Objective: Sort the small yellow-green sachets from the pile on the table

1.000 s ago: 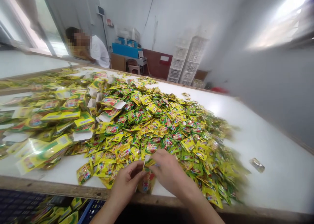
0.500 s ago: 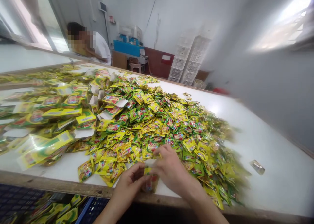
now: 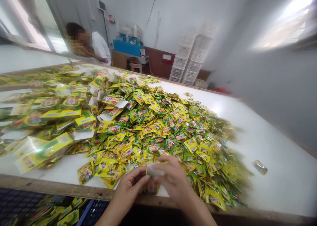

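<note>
Head view. A white-topped bench (image 3: pixel 277 176) with a worn wooden edge (image 3: pixel 94 191) spans the picture. It carries a broad mound of sachets (image 3: pixel 160 123) at centre, a bank of cartons (image 3: pixel 53 104) on the left, several with white flaps raised, and a lone sachet (image 3: pixel 260 167) well apart on the right. At the near edge, in front of the mound, a small carton (image 3: pixel 150 187) stands between the two hands. The fingers of the left hand (image 3: pixel 130 185) are closed on its left side, thumb foremost; the right hand (image 3: pixel 174 177) lies at its pale flap (image 3: pixel 154 170), the fingers blurred, so whether they grip cannot be told. Below the edge, at lower left, a dark blue crate (image 3: pixel 18 204) stands beside yellow-green packs (image 3: pixel 65 212).

Beyond the bench, against grey walls (image 3: pixel 193 11): a person in a white top (image 3: pixel 100 48), a blue-sided unit (image 3: pixel 128 48), a stool (image 3: pixel 135 66) and stacked white crates (image 3: pixel 178 62). A bright window (image 3: pixel 289 21) lies at upper right.

Labels: sachets and cartons are printed in yellow and green, with red fruit motifs and pale blue-pink lettering too small to read. One carton (image 3: pixel 85 120) bears a barcode-like panel; a reddish board (image 3: pixel 158 57) carries a white label, illegible.
</note>
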A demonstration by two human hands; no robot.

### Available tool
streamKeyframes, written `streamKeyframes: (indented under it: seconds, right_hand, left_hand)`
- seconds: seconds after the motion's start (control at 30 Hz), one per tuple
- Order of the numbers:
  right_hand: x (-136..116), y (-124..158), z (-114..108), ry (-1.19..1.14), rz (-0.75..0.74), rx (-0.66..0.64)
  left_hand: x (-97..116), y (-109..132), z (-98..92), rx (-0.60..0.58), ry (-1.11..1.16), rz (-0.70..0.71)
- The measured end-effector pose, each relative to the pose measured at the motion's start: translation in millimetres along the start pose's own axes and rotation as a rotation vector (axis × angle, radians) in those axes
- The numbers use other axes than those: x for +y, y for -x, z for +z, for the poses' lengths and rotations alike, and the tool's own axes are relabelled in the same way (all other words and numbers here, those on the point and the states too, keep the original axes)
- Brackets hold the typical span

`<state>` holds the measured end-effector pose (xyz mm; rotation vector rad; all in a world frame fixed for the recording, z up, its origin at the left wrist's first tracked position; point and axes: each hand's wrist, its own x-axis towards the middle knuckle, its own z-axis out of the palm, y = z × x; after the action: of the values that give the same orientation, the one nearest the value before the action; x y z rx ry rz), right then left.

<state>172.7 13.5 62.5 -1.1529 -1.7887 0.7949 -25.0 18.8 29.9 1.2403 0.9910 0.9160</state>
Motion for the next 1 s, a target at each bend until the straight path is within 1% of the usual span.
streamKeyframes:
  seconds: [0.03, 0.07, 0.1, 0.13, 0.2, 0.23, 0.3, 0.37, 0.47, 0.53, 0.6, 0.67, 0.7, 0.8, 0.87, 0.9, 0.93, 1.0]
  right_hand:
    - [3.5, 4.5, 0.9, -0.108, 0.082, 0.073]
    - [6.9, 9.1, 2.5, -0.227, 0.176, 0.107]
    - [9.9, 13.4, 4.9, -0.338, 0.268, 0.099]
    - [12.1, 16.8, 7.8, -0.418, 0.334, 0.062]
    - [13.4, 19.7, 13.5, -0.465, 0.375, -0.005]
    - [12.7, 18.8, 15.5, -0.454, 0.369, 0.001]
    - [10.0, 13.1, 17.0, -0.428, 0.332, 0.078]
    - [7.7, 5.5, 15.4, -0.447, 0.292, 0.118]
    - [8.1, -2.3, 12.4, -0.472, 0.267, 0.106]
    - [10.8, -3.3, 12.1, -0.492, 0.285, 0.103]
    - [13.8, -2.1, 12.7, -0.506, 0.302, 0.104]
    - [15.7, -0.2, 13.1, -0.511, 0.312, 0.11]
    - [16.0, 0.6, 13.0, -0.514, 0.311, 0.113]
    - [15.7, 2.4, 12.2, -0.518, 0.275, 0.122]
    - [15.1, 4.2, 12.0, -0.511, 0.242, 0.122]
    - [14.7, 5.7, 11.9, -0.492, 0.226, 0.121]
    - [14.3, 7.6, 11.4, -0.46, 0.205, 0.122]
    - [12.7, 12.5, 8.0, -0.362, 0.144, 0.101]
  left_hand:
    - [5.0, 1.1, 0.4, 0.019, -0.016, -0.029]
    - [10.9, 2.1, 1.2, 0.036, -0.021, -0.063]
    - [17.0, 3.1, 2.5, 0.041, -0.014, -0.099]
    - [23.1, 3.7, 4.1, 0.033, 0.003, -0.135]
    - [32.4, 3.6, 7.2, -0.006, 0.041, -0.195]
    - [34.8, 3.0, 8.3, -0.021, 0.052, -0.213]
    - [33.7, 1.0, 8.8, -0.002, 0.055, -0.19]
    - [25.5, -0.6, 6.8, 0.076, 0.022, -0.115]
    - [7.5, -0.3, 2.2, 0.189, -0.119, 0.005]
    - [-1.7, 0.9, 1.5, 0.222, -0.205, 0.06]
    - [-5.4, 1.4, 3.6, 0.242, -0.236, 0.091]
    - [-4.4, 0.5, 6.6, 0.242, -0.263, 0.129]
    - [-3.1, -0.3, 7.5, 0.235, -0.29, 0.176]
    - [-0.2, -2.9, 5.7, 0.183, -0.414, 0.426]
    - [-1.3, -3.5, 1.4, 0.143, -0.501, 0.604]
    - [-2.7, -3.4, -0.9, 0.12, -0.54, 0.671]
    - [-4.5, -3.0, -2.8, 0.097, -0.575, 0.718]
    - [-8.7, -1.5, -4.9, 0.06, -0.625, 0.767]
